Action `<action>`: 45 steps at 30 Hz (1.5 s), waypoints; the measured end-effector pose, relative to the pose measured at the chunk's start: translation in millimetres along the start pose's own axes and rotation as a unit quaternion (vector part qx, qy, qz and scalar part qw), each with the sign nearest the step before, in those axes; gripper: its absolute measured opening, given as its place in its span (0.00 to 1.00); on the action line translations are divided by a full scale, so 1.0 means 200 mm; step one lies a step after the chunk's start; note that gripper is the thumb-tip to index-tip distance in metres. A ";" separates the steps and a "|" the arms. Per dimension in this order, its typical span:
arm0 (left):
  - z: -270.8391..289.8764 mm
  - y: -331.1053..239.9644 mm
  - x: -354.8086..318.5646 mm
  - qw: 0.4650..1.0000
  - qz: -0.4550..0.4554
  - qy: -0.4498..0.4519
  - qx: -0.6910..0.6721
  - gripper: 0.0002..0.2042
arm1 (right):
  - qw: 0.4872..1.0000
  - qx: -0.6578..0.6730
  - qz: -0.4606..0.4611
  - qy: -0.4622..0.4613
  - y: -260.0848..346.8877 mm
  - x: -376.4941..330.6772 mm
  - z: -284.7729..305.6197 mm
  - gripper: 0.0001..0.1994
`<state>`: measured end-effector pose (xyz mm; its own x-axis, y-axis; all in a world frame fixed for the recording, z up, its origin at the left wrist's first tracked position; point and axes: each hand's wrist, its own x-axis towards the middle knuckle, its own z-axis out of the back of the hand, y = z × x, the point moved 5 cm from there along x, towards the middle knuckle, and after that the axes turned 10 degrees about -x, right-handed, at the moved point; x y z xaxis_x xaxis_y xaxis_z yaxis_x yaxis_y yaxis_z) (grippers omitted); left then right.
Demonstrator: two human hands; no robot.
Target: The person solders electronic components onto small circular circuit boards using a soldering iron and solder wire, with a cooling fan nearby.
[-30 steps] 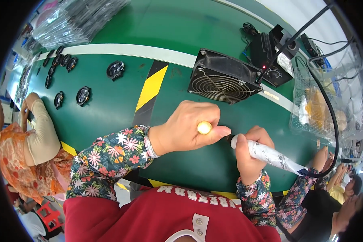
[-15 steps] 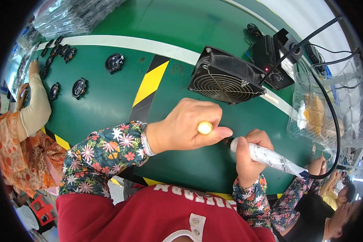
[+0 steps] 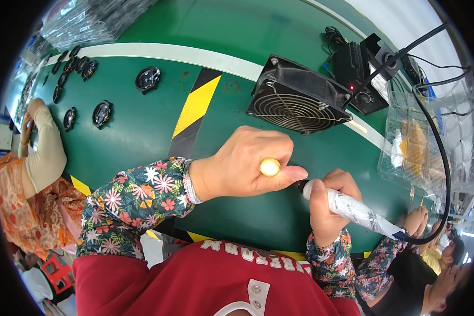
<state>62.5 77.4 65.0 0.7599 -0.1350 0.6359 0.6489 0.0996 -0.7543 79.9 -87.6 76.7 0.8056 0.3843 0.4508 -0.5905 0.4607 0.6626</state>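
Note:
My left hand (image 3: 242,163) is closed in a fist, its thumb stretched toward the right hand. Out of the fist shows the round, shiny gold end (image 3: 269,167) of something whose rest is hidden in the fingers. My right hand (image 3: 332,205) grips a thick pen-shaped corded tool (image 3: 355,209) wrapped in white, with the thumb along its top. The tool's dark front end points at the left thumb; its tip is hidden behind the left hand. A black cable (image 3: 446,174) leaves its back end and curves up on the right.
A black fan (image 3: 300,100) with a wire guard stands beyond my hands. Behind it is a black control box (image 3: 366,79) with a knob and red light. Clear plastic trays (image 3: 411,147) lie right. Several round black watch-like parts (image 3: 102,114) lie left, near another person's arm (image 3: 50,137).
Both my hands keep their grips, shifted only slightly in the picture. The other person's arm on the left has drawn down toward their body.

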 end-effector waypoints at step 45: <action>0.00 0.01 0.01 0.998 0.048 0.027 -0.020 0.17 | 0.993 0.002 0.116 0.032 0.06 0.04 -0.02 0.07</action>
<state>66.1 77.8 65.1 0.8146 -0.1790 0.5517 0.5705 0.0758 -0.8178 78.9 -75.6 85.8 0.6440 0.5298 0.5519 -0.7589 0.3513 0.5483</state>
